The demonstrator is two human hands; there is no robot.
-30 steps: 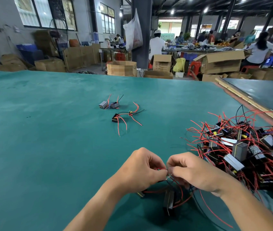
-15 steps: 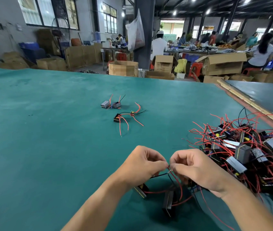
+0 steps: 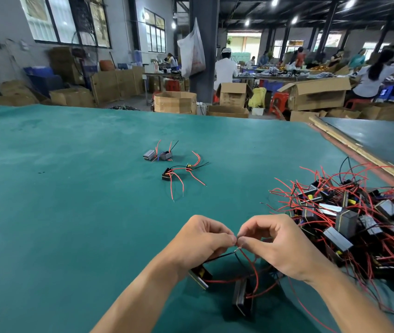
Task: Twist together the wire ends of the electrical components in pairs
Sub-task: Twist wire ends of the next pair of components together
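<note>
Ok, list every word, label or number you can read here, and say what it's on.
No text here is legible.
On the white hanging bag: reddish print, too blurred to read.
On the cardboard boxes: any markings are too small to read.
On the pile of components: yellow labels, too small to read.

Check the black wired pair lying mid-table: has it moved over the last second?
No. The black pair sits at the same offset from the grey pair just beyond it; only the camera view shifted slightly.

One head-worn view — looking forward and down, close over the green table [image 3: 59, 212].
</note>
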